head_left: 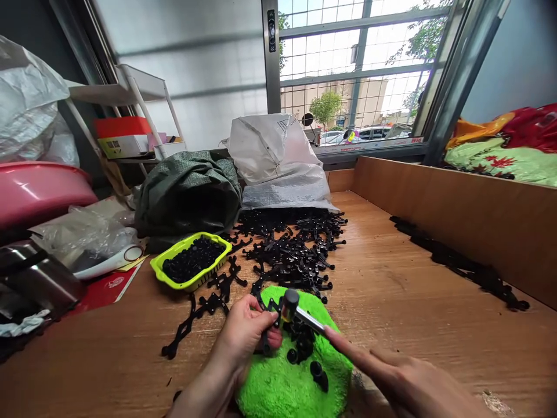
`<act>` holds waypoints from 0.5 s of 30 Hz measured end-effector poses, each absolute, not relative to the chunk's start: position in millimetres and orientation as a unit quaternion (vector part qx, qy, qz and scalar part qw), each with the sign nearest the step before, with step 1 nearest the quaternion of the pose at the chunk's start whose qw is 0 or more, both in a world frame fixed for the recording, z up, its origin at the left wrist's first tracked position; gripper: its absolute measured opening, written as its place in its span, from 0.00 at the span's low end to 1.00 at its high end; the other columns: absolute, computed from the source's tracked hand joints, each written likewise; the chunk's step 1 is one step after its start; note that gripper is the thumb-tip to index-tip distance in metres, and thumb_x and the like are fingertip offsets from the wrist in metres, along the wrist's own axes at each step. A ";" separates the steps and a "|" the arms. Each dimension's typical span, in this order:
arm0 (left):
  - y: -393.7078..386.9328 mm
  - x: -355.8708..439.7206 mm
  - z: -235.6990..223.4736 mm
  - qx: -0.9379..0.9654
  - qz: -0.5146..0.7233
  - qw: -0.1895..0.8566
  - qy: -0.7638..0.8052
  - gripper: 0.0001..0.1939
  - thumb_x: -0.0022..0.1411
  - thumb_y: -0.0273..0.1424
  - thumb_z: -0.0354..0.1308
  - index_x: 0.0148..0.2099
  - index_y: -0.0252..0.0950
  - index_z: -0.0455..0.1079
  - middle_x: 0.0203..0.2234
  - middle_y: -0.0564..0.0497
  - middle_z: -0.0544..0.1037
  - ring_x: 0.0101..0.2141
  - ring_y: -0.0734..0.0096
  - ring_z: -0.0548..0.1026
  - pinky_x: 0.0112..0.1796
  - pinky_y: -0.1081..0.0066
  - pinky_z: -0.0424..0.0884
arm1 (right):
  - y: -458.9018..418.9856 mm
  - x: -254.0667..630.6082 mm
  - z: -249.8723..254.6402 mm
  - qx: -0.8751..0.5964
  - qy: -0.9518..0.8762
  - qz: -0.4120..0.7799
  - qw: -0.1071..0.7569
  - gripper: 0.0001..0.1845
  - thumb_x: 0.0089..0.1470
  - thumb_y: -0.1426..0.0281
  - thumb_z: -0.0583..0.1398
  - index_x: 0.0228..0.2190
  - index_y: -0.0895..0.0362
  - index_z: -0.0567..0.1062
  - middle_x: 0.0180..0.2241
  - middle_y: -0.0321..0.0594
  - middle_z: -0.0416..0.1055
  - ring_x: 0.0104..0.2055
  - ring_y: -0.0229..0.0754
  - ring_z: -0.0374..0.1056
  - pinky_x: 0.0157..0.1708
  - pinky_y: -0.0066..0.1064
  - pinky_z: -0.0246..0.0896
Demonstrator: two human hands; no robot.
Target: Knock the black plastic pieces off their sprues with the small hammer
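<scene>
My left hand [250, 325] is closed around a black plastic part [273, 306], holding it over a bright green fuzzy cloth [278, 389]. In my right hand [400, 371] is a small mallet [310, 319] with a metal shaft, its index finger stretched along it. The dark mallet head is right beside the part at my left fingertips; whether they touch I cannot tell. Several small black caps [319, 371] lie on the cloth below the mallet. Part of the held piece is hidden behind my left fingers.
A yellow basket [156, 271] of small black pieces stands at left. Beyond the cloth lies a heap of black parts [296, 249], with a white sack [278, 157] and a dark green sack [183, 180] behind. Black strips [461, 264] line the wooden board [435, 191] at right.
</scene>
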State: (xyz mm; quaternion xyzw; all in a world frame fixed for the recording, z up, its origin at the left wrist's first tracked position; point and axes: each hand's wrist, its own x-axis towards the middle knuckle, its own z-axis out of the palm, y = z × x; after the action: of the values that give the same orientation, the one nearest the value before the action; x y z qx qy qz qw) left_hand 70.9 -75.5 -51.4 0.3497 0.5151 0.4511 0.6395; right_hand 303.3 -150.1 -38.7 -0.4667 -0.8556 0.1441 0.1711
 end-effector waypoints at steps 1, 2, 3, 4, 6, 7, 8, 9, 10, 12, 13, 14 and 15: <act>-75.9 71.1 -50.1 0.347 0.451 0.638 0.519 0.23 0.38 0.30 0.64 0.27 0.39 0.48 0.08 0.57 0.69 0.11 0.80 0.65 0.14 0.81 0.62 | -149.1 302.7 -37.1 -0.476 -0.853 0.139 0.159 0.30 0.58 0.72 0.43 0.60 0.42 0.46 0.37 0.38 0.74 0.33 0.47 0.72 0.29 0.35 0.70; -76.1 71.2 -49.3 0.344 0.449 0.633 0.528 0.23 0.38 0.29 0.64 0.26 0.39 0.48 0.07 0.57 0.69 0.11 0.80 0.64 0.14 0.81 0.61 | -148.2 302.5 -35.7 -0.480 -0.852 0.139 0.153 0.30 0.58 0.73 0.42 0.60 0.42 0.47 0.39 0.37 0.73 0.35 0.48 0.72 0.31 0.36 0.70; -76.2 71.0 -49.1 0.344 0.445 0.627 0.538 0.23 0.38 0.29 0.64 0.26 0.39 0.48 0.07 0.57 0.69 0.10 0.80 0.64 0.14 0.80 0.62 | -147.6 302.6 -34.4 -0.472 -0.855 0.146 0.160 0.30 0.58 0.73 0.42 0.60 0.43 0.45 0.46 0.38 0.70 0.41 0.48 0.70 0.37 0.38 0.69; -76.2 70.7 -49.4 0.346 0.442 0.621 0.547 0.22 0.39 0.29 0.63 0.27 0.39 0.49 0.08 0.56 0.70 0.11 0.79 0.65 0.14 0.80 0.63 | -147.3 303.0 -33.4 -0.458 -0.858 0.158 0.171 0.31 0.59 0.73 0.43 0.61 0.44 0.43 0.53 0.37 0.62 0.49 0.48 0.64 0.44 0.38 0.65; -75.7 69.6 -51.7 0.355 0.441 0.617 0.546 0.21 0.40 0.28 0.63 0.27 0.39 0.50 0.09 0.55 0.71 0.11 0.79 0.66 0.15 0.79 0.64 | -147.9 303.5 -32.6 -0.446 -0.859 0.169 0.185 0.32 0.58 0.73 0.44 0.61 0.45 0.40 0.58 0.35 0.54 0.54 0.47 0.58 0.48 0.38 0.60; -75.3 69.0 -53.3 0.360 0.444 0.618 0.540 0.20 0.40 0.28 0.63 0.27 0.39 0.50 0.09 0.55 0.71 0.11 0.79 0.66 0.15 0.80 0.63 | -148.7 303.5 -32.8 -0.451 -0.858 0.169 0.179 0.32 0.58 0.73 0.43 0.61 0.44 0.40 0.56 0.36 0.59 0.52 0.47 0.61 0.46 0.39 0.62; -74.8 68.6 -54.9 0.363 0.450 0.619 0.531 0.20 0.41 0.29 0.63 0.27 0.39 0.50 0.09 0.56 0.71 0.11 0.80 0.65 0.14 0.80 0.63 | -149.8 303.3 -33.3 -0.464 -0.855 0.164 0.160 0.33 0.57 0.74 0.42 0.61 0.42 0.40 0.50 0.37 0.65 0.47 0.48 0.66 0.42 0.41 0.66; -74.5 68.2 -56.2 0.365 0.454 0.619 0.526 0.20 0.41 0.29 0.62 0.27 0.39 0.50 0.09 0.56 0.70 0.11 0.81 0.65 0.14 0.81 0.62 | -150.9 302.8 -33.9 -0.475 -0.855 0.155 0.139 0.33 0.56 0.74 0.42 0.61 0.41 0.42 0.43 0.38 0.71 0.41 0.49 0.70 0.36 0.41 0.68; -74.2 68.1 -57.2 0.366 0.457 0.618 0.524 0.20 0.42 0.29 0.62 0.27 0.39 0.50 0.09 0.56 0.70 0.11 0.81 0.64 0.14 0.81 0.61 | -151.9 302.3 -34.4 -0.480 -0.856 0.143 0.125 0.34 0.55 0.74 0.43 0.60 0.40 0.42 0.38 0.38 0.73 0.36 0.49 0.71 0.31 0.41 0.69; -74.2 68.4 -57.6 0.367 0.458 0.614 0.528 0.20 0.42 0.29 0.62 0.27 0.39 0.50 0.09 0.55 0.71 0.11 0.80 0.65 0.14 0.81 0.62 | -153.3 301.0 -34.5 -0.469 -0.861 0.137 0.143 0.35 0.55 0.75 0.45 0.61 0.43 0.41 0.39 0.40 0.72 0.36 0.50 0.71 0.31 0.39 0.69; -74.3 68.7 -57.2 0.366 0.458 0.612 0.531 0.20 0.42 0.29 0.62 0.27 0.39 0.50 0.09 0.55 0.71 0.11 0.79 0.66 0.14 0.81 0.62 | -153.5 300.4 -34.0 -0.462 -0.862 0.135 0.159 0.35 0.55 0.75 0.46 0.61 0.44 0.41 0.41 0.41 0.71 0.37 0.49 0.70 0.32 0.37 0.68; -74.6 69.2 -56.4 0.364 0.458 0.611 0.533 0.20 0.42 0.29 0.62 0.27 0.39 0.50 0.09 0.55 0.71 0.11 0.79 0.66 0.14 0.81 0.62 | -153.5 299.7 -33.4 -0.461 -0.860 0.132 0.173 0.35 0.55 0.75 0.45 0.61 0.45 0.42 0.40 0.41 0.71 0.36 0.49 0.71 0.31 0.36 0.68; -74.8 69.7 -55.6 0.361 0.460 0.612 0.532 0.21 0.42 0.29 0.63 0.27 0.39 0.49 0.09 0.55 0.71 0.11 0.80 0.65 0.14 0.81 0.61 | -153.3 299.2 -32.7 -0.464 -0.858 0.127 0.181 0.33 0.56 0.75 0.44 0.61 0.45 0.43 0.38 0.41 0.72 0.34 0.48 0.71 0.30 0.35 0.68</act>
State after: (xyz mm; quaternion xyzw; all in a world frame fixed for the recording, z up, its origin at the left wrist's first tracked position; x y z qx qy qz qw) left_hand 69.7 -74.8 -55.6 0.3609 0.5319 0.4603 0.6123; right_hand 299.2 -153.3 -32.7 -0.4645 -0.8576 0.1265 0.1809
